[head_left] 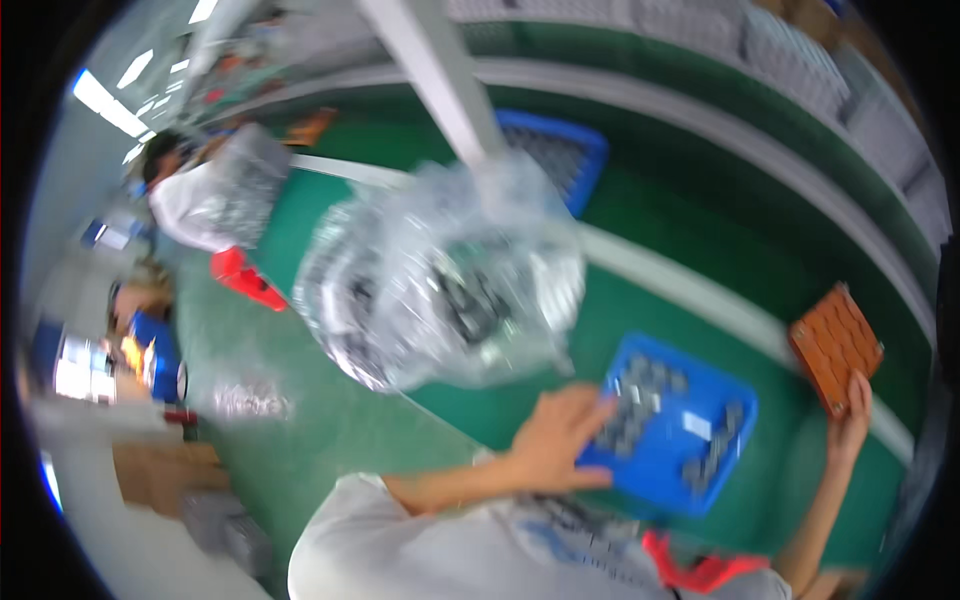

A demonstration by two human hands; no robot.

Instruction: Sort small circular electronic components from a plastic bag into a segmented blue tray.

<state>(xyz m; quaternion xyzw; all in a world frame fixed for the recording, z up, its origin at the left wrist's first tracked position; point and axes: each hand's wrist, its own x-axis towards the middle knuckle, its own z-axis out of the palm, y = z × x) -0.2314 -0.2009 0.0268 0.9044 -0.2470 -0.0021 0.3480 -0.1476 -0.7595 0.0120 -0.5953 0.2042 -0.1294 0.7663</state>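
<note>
My left hand [560,435] is at the left edge of a shallow blue tray [728,482], its thumb and fingers apart and somewhat blurred. Small dark grey parts [622,430] lie in rows along the tray's left side, and more of them [715,450] sit toward its right side. A small white label [697,425] is in the tray's middle. Off to the right, my right hand [850,415] grips the lower edge of an orange plate [838,345] with wavy grooves and small corner studs, holding it up tilted.
A big clear plastic bag [440,290] with dark parts inside stands left of the tray on the green table. Behind it are a white post [430,70] and another blue tray [560,150]. At far left a person [215,190] works beside a red object [245,278].
</note>
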